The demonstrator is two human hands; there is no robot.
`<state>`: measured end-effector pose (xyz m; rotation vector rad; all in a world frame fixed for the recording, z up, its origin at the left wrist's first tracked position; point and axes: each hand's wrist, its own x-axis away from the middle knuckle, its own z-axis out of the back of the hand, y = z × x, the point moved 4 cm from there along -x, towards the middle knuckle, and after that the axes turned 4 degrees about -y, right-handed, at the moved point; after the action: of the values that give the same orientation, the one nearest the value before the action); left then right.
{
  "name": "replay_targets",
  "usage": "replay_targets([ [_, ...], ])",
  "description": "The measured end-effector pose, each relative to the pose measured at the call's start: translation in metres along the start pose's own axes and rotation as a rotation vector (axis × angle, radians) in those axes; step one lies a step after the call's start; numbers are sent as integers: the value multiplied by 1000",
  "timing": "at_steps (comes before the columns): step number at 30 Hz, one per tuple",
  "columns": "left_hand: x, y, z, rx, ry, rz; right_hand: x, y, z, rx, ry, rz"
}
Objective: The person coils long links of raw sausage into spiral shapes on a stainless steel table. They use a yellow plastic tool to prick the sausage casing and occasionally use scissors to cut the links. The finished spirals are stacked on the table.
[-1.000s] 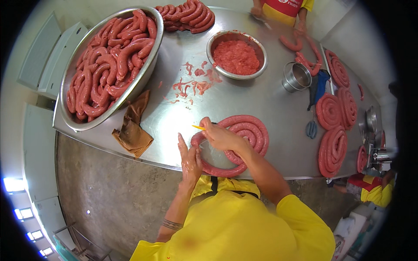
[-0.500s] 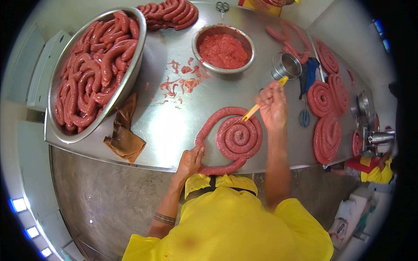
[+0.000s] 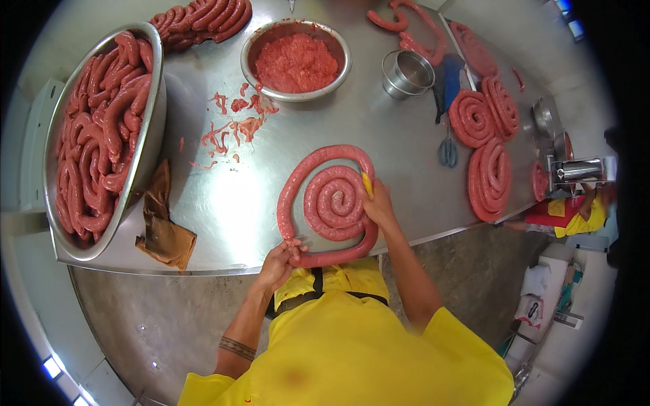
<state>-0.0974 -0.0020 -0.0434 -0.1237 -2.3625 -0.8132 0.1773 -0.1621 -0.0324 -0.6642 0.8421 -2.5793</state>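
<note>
A long raw sausage (image 3: 338, 223) lies coiled in a spiral, its outer loop running wide around the left side. My left hand (image 3: 276, 265) pinches that outer loop near the table's front edge, fingers closed on it. On the coil's right side, my right hand (image 3: 379, 203) is closed around a slim yellow string holder (image 3: 367, 184), next to the sausage. Most of the holder is hidden by my fingers, and I cannot make out its string now.
A steel tub of sausages (image 3: 158, 88) stands left, beside a brown cloth (image 3: 169, 243). Farther back are a bowl of minced meat (image 3: 345, 64), meat scraps (image 3: 233, 128) and a steel pot (image 3: 409, 74). Sausage coils (image 3: 489, 179) and scissors (image 3: 447, 153) lie right; a co-worker (image 3: 589, 213) is beyond.
My right hand has come down from above the coil to its right side with the yellow string holder. The left hand keeps its grip on the sausage. The whole view has shifted.
</note>
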Motion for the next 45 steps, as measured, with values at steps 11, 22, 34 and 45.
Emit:
replay_targets([
  [11,-62,-58,-86,384,262,48,-16,-43,64,-331,-72,439],
  [22,-39,-19,-153,-1422,565,-541,-43,38,48,60,17,349],
  [34,-146,-37,-191,-1856,-42,-271,-108,49,195,-219,-195,449],
  [45,-181,-42,-236,40,-525,475,-29,179,312,-56,-106,233],
])
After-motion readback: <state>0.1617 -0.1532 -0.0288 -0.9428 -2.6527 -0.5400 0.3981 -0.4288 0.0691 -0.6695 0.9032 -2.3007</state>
